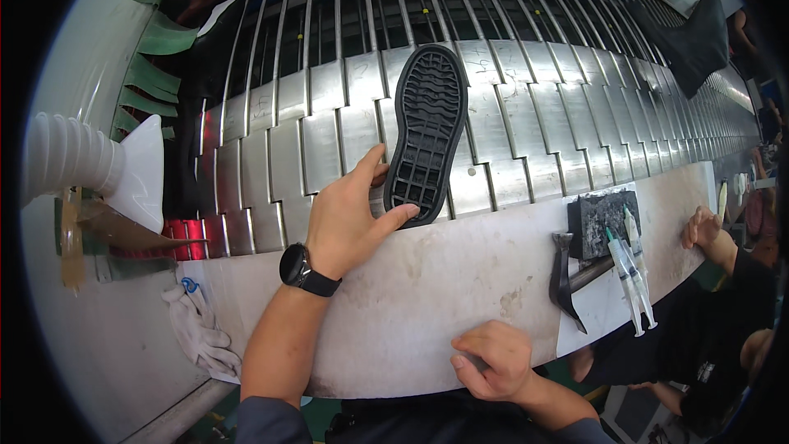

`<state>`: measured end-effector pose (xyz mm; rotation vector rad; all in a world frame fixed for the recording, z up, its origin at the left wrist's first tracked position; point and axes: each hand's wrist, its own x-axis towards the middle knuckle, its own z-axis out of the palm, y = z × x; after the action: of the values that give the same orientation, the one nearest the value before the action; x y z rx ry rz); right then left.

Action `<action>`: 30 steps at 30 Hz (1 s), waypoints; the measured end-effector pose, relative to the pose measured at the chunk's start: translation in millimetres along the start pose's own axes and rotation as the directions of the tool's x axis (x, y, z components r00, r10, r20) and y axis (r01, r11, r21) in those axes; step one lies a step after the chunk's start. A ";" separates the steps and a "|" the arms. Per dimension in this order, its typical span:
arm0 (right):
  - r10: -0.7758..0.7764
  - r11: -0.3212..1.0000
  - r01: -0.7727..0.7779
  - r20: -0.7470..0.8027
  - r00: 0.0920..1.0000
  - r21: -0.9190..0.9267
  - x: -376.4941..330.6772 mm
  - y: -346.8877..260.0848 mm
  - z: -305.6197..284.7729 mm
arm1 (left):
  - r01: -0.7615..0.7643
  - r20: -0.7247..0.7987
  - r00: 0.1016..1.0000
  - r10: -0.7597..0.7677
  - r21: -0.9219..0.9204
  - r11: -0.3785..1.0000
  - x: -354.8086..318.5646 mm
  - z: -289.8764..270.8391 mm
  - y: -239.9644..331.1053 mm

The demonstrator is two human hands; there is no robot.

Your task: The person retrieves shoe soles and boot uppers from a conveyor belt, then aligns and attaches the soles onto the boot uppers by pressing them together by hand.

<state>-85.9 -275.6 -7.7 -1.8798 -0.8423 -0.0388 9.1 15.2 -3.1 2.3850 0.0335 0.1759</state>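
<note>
A black rubber shoe sole (pixel 427 123) lies tread side up, its heel toward me, on the slatted metal conveyor (pixel 329 144). My left hand (pixel 349 218), wearing a black watch, grips the heel end. Its thumb presses on the heel's near edge and its fingers are at the left side, the fingertips partly hidden. My right hand (pixel 500 358) hovers at the near edge of the pale work board (pixel 411 296), fingers loosely bent, with a gap to the thumb and nothing seen in it.
On the board's right are a hammer (pixel 564 284), a dark block (pixel 600 218) and syringes (pixel 629 279). White gloves (pixel 197 329) lie at the left, below a white hose with a funnel (pixel 136 173). Another person's hand (pixel 701 228) is at the right; more people stand beyond.
</note>
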 end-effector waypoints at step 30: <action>0.007 0.963 -0.077 0.261 0.965 0.259 112.6 -20.9 73.7 | 0.955 -0.770 0.295 -0.566 0.256 0.149 -7.9 -204.6 -256.2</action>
<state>-37.6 -150.8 17.7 -1.6665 -0.9328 0.3390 -20.0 340.6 -30.8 2.5159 2.0346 0.2904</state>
